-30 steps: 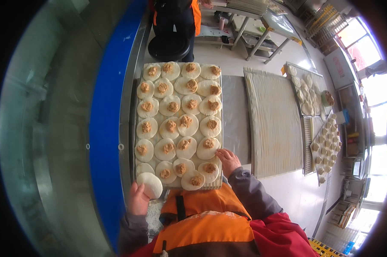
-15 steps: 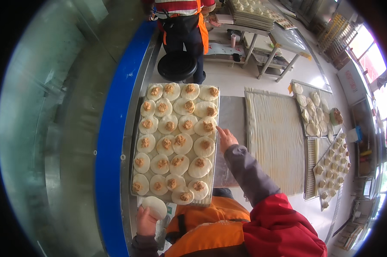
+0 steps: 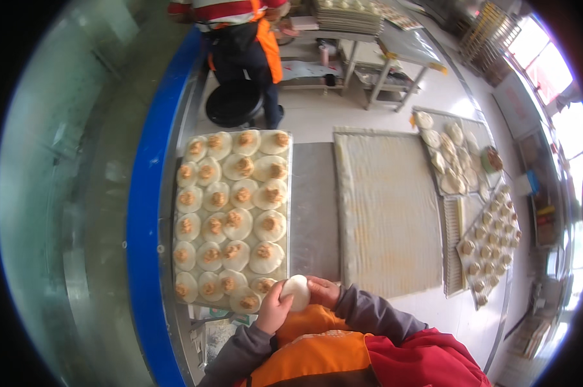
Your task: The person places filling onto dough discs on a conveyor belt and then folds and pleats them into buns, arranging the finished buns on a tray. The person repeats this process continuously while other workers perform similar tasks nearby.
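A round white dough wrapper (image 3: 296, 291) is up in front of my orange apron, just off the near right corner of the filled tray. My left hand (image 3: 274, 314) grips it from the left, thumb across its face. On its other side, my right hand (image 3: 323, 292) has its fingers closed at the edge, partly hidden behind the dough. The tray (image 3: 289, 213) holds rows of flat dough rounds (image 3: 242, 193), each with a lump of brownish filling (image 3: 231, 219) on top.
Right of the filled tray is a cloth-covered board (image 3: 394, 213). Beyond it lie a tray of dough rounds (image 3: 456, 155), a bowl of filling (image 3: 491, 158) and a tray of small dough pieces (image 3: 491, 245). A co-worker (image 3: 240, 39) stands ahead by a black stool (image 3: 234, 103).
My left hand has brought the dough wrapper rightward from the tray's near left corner. My right hand has drawn back from the tray's right edge to meet it. The view has shifted.
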Demonstrator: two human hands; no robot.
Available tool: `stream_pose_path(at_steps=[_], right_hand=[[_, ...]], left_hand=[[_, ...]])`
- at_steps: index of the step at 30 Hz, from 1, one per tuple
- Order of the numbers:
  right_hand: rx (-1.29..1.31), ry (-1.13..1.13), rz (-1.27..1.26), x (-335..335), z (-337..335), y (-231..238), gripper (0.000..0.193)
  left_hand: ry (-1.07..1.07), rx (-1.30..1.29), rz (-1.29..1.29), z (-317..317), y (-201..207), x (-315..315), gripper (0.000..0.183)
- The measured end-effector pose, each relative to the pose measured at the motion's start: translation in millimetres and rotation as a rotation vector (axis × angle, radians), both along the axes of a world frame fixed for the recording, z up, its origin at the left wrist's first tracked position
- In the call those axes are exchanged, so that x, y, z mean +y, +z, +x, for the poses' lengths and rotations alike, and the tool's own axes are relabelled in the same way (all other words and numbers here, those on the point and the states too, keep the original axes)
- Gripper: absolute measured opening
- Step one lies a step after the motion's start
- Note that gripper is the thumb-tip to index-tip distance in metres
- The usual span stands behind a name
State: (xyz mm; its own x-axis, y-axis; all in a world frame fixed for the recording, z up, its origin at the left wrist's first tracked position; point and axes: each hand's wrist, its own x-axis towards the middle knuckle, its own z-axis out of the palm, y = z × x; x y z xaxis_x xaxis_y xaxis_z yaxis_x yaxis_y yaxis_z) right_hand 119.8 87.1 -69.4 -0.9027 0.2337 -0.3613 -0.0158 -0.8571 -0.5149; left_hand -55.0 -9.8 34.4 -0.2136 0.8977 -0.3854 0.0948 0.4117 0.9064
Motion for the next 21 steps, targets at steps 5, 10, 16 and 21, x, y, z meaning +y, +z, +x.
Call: stream_pose_path(at_steps=[5,10,16,21], right_hand=[[-0.427,-0.343,-0.019,-4,57,-11,0.028],[-0.526,-0.629,-0.082,27,157,-5,0.035],[-0.524,-1.091,0.216,120,269,-11,0.040],[-0.568,-1.270,0.238,212,340,-31,0.036]], left_hand=[[-0.212,0.082,0.201,56,-26,36,0.057],[-0.110,-0.320,-0.077,59,-32,32,0.042],[-0.047,-0.340,-0.257,16,-26,-18,0.035],[0.051,-0.190,-0.268,3,-21,-54,0.028]])
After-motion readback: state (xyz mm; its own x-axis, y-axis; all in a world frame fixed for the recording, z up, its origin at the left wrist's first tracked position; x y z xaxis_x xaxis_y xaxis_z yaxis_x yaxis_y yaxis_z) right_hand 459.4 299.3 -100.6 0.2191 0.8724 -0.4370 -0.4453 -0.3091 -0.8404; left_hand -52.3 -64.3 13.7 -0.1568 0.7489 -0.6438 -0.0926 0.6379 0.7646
